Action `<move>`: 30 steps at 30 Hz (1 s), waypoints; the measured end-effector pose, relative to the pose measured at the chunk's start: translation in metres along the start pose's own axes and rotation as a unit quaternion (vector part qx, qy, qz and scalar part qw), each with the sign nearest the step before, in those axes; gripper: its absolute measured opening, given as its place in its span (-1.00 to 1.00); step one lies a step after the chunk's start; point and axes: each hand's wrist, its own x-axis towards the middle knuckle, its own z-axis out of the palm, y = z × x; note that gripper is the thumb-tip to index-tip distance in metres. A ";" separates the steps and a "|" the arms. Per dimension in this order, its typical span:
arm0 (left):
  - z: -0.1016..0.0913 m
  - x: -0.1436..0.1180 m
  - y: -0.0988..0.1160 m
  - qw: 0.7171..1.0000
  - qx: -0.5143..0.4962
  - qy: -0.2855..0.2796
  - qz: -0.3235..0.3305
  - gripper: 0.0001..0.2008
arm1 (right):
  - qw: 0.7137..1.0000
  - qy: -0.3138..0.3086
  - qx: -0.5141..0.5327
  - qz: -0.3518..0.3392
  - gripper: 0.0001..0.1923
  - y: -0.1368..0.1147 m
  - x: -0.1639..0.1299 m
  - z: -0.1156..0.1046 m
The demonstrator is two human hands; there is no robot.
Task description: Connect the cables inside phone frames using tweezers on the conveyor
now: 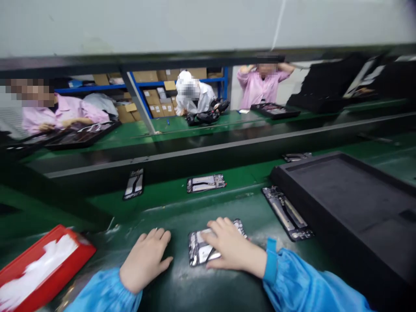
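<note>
- Right hand [232,248] lies flat, fingers spread, on top of an opened phone frame [200,250] sitting on the green worktop [195,286] right in front of the person. It's pressing down rather than gripping, nothing closed around the frame.
- Left hand [146,259] is open too, palm down on the bare worktop just left of that frame, not touching it and holding nothing.
- Another stripped frame [287,213] lies near the right hand, right up against the edge of a big black tray [344,195]. Two more frames [206,183] [134,183] sit further back along the line.
- Red box [42,264] with white wipes in it sits off to the left, well apart from both hands.
- Across the belt, other people in pink and white coats work at their own trays.
- What could go wrong, as I see it: with only a flat palm on it, the frame could skid on the slick mat if the push goes sideways. The bare fingers also rest right on the exposed insides, so smudges or a bent part seem possible if the pressure is heavy.
</note>
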 end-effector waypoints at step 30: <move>0.029 0.017 0.064 0.965 -0.192 0.157 0.079 -0.84 | 0.893 0.114 0.419 0.116 -0.89 0.000 -0.002 -0.005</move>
